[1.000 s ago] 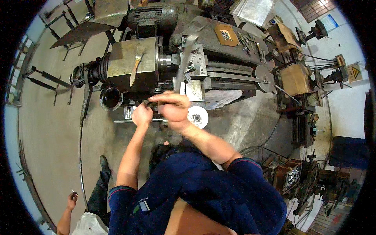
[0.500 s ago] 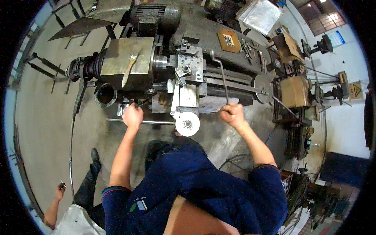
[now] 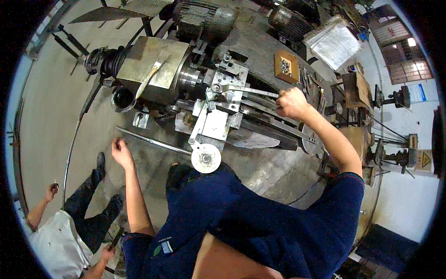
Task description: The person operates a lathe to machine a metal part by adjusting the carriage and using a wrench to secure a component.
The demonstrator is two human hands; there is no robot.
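Observation:
My right hand (image 3: 292, 103) is closed round the handle of a long metal wrench (image 3: 251, 89). The wrench's ring-shaped head lies over the top of the lathe's tool post (image 3: 232, 74), beside the chuck. Off the front of the machine, my left hand (image 3: 121, 152) hangs with its fingers curled in and nothing visible in them. It is just below the free end of a long steel bar (image 3: 153, 141) and apart from it. That bar runs to a round white handwheel (image 3: 206, 158) in front of my body.
A brush (image 3: 147, 80) lies on the headstock cover (image 3: 155, 51). A cardboard box (image 3: 285, 66) of small metal parts and several tools rest on the bench behind. At lower left another person (image 3: 60, 242) sits close by, holding a small object. A dark motor (image 3: 206, 18) stands at the back.
My right hand has moved up and away from me, bringing the wrench's head onto the tool post. My left hand has left the machine's front and moved left and down. The view has turned.

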